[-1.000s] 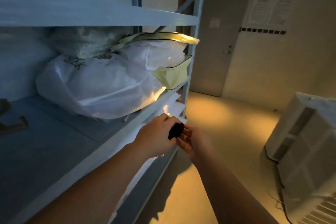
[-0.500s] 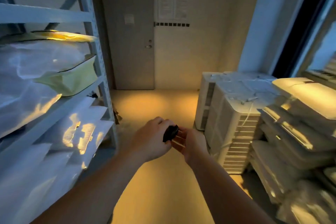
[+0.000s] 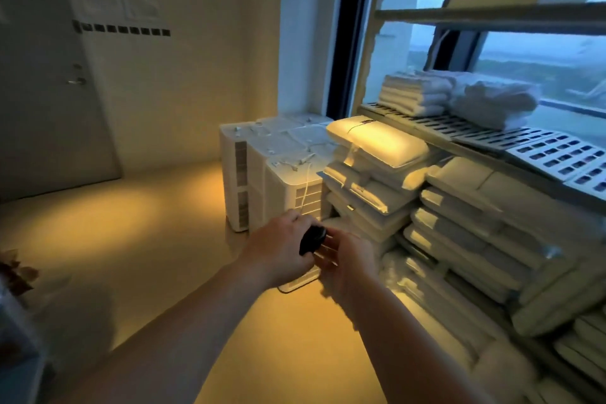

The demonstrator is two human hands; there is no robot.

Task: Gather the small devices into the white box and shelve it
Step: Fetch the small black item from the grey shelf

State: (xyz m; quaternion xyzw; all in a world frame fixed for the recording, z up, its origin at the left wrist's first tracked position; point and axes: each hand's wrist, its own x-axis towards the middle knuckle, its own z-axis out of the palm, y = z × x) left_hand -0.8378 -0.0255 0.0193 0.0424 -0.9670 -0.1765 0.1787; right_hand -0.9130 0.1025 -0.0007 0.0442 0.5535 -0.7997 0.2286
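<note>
A small black device (image 3: 312,240) sits in my left hand (image 3: 278,251), whose fingers are closed around it at chest height over the floor. My right hand (image 3: 349,264) is right beside it, palm turned toward the device, fingers spread and blurred, touching or nearly touching it. I cannot tell whether the right hand grips it. No white box shows clearly in this view.
White appliance units (image 3: 262,170) stand on the floor ahead. To the right, a shelf (image 3: 492,147) holds stacked pillows (image 3: 377,141), folded towels (image 3: 423,92) and perforated trays (image 3: 557,154) by a window. A closed door (image 3: 49,75) is at the left.
My view has swung right, from the left metal rack past the door to the window shelf. Both hands stayed together in front of me with the black device.
</note>
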